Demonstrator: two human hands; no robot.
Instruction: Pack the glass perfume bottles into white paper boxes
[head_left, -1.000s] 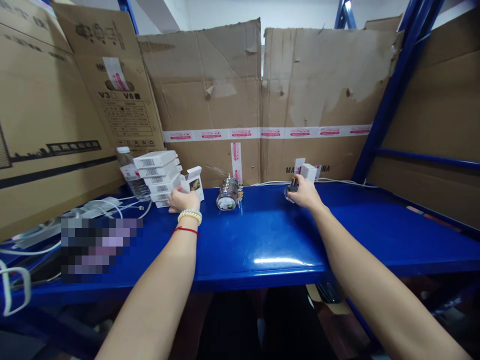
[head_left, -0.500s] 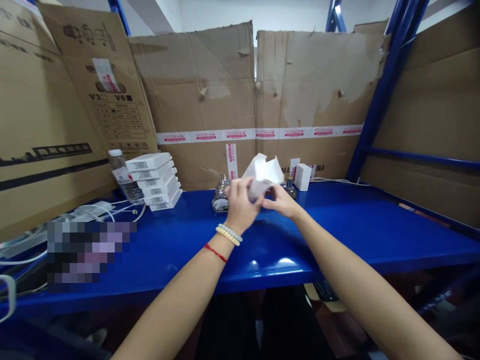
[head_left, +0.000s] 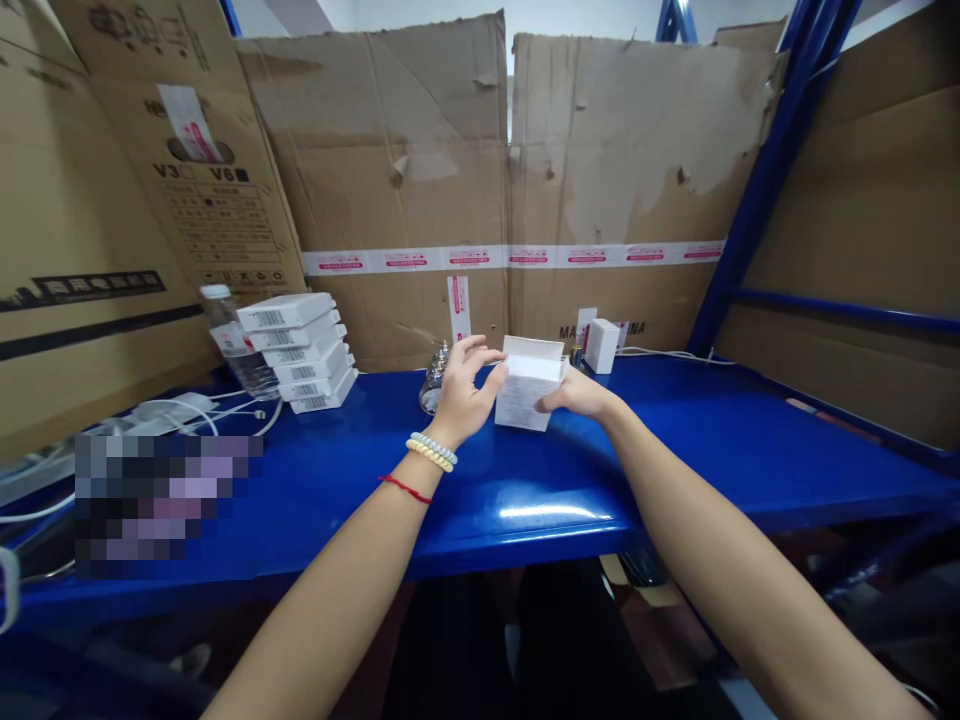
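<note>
A small white carton (head_left: 521, 398) with its top flap raised is upright at the middle of the blue shelf. My right hand (head_left: 581, 393) grips its right side, thumb across the front face. At the carton's left edge is my left hand (head_left: 471, 388), fingers apart and bent, the tips close to the carton's upper corner; I cannot tell whether they touch it. Just behind my left hand sits a shiny glass bottle (head_left: 433, 385), partly covered by it. Beyond my right hand a dark bottle (head_left: 576, 355) shows only its top.
A small white box (head_left: 601, 346) stands at the back right. On the left are a stack of white boxes (head_left: 296, 345), a clear plastic bottle (head_left: 234, 340) and tangled white cables (head_left: 176, 412). Cardboard sheets (head_left: 390, 200) wall the back of the blue shelf (head_left: 720, 440).
The carton has come down from a tilted, raised pose to upright, its printed face toward me. My left hand has let go of it and moved slightly left, fingers spreading.
</note>
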